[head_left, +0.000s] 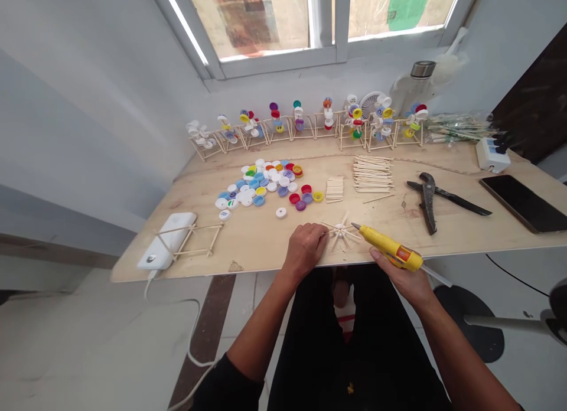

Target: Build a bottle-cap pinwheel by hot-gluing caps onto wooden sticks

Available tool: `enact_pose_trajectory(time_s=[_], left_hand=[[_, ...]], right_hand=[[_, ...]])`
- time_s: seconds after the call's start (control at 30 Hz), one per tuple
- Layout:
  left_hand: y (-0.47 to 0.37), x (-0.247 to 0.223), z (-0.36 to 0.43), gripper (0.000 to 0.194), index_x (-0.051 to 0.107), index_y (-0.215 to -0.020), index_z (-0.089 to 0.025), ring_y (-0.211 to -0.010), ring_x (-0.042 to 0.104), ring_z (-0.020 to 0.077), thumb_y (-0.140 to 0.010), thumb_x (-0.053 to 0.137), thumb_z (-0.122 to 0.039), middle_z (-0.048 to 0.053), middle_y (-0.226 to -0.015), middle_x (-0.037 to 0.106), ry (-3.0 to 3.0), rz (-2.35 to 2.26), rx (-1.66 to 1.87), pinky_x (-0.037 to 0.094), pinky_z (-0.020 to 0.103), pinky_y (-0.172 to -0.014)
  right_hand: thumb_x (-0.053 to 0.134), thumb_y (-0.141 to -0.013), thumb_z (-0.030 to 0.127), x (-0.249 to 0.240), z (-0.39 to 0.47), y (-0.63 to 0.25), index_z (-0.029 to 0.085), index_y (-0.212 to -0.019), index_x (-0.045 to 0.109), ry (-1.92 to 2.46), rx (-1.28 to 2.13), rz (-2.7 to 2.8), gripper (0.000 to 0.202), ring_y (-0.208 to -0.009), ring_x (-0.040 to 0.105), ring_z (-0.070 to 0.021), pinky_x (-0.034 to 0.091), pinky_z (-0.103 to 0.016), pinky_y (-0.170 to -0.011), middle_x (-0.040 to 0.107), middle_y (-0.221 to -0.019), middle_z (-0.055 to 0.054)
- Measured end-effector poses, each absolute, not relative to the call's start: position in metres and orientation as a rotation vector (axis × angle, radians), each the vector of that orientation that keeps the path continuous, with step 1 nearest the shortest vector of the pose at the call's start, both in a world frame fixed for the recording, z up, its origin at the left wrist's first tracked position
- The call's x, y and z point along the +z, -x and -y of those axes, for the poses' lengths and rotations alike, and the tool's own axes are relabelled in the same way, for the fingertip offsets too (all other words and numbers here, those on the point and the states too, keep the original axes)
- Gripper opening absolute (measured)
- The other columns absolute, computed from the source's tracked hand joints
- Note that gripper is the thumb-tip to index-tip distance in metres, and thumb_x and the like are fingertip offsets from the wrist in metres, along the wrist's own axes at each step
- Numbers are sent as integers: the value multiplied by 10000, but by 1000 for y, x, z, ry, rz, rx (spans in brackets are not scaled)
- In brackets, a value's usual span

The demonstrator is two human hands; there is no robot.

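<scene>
Glue work seems to be the step in hand: star of sticks (pixel 340 227) lies near the front edge of the table (pixel 261 245), between both hands. The left hand (pixel 305 245) has its fingers together, apparently clamped on one spoke's end. The right hand (pixel 406 280) is wrapped around the yellow glue gun (pixel 384 243), whose nozzle is just beside the star. Next move, I judge, calls for steady holding and exact aim.
</scene>
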State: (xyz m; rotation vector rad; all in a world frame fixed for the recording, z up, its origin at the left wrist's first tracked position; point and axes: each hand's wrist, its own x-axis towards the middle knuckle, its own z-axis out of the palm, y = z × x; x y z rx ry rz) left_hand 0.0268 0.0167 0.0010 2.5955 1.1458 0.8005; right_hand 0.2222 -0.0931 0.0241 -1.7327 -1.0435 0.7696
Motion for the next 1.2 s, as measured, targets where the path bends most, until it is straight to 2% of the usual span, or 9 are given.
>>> enact_pose_trajectory(time_s=[0.43,0.73,1.0,1.2], left_hand=[[-29,1,-16,208,555,-749,-194,-658,490,167,-889,409,-146,42,-707,589,-2902,-1135,692,357,297,-627],[-34,1,-12,208,540,-720,-196,-655,491,182,-867,421,-109,51,-687,569,-2951,-1147,682,340,318,-601],[-34,-1,-7,169,585,-891,-188,-716,538,189,-893,417,-200,66,-767,623,-2900,-1183,762,390,328,-655],[-34,-1,-1,191,596,-976,-186,-712,556,188,-892,426,-211,65,-787,640,-2857,-1172,811,404,333,-661]], right_hand=[[676,-689,451,25,93,-222,197,-780,699,1736,748,1072,271,-670,648,-199,532,-282,-575,707,-744,-40],[698,-668,459,22,93,-224,190,-774,698,1745,768,1063,288,-682,654,-199,530,-264,-578,703,-728,-31],[678,-686,467,22,94,-223,192,-763,699,1728,705,1095,286,-639,644,-196,524,-267,-539,695,-689,-33],[643,-717,486,29,96,-220,194,-798,702,1746,728,1120,309,-669,650,-201,534,-282,-596,698,-718,-32]])
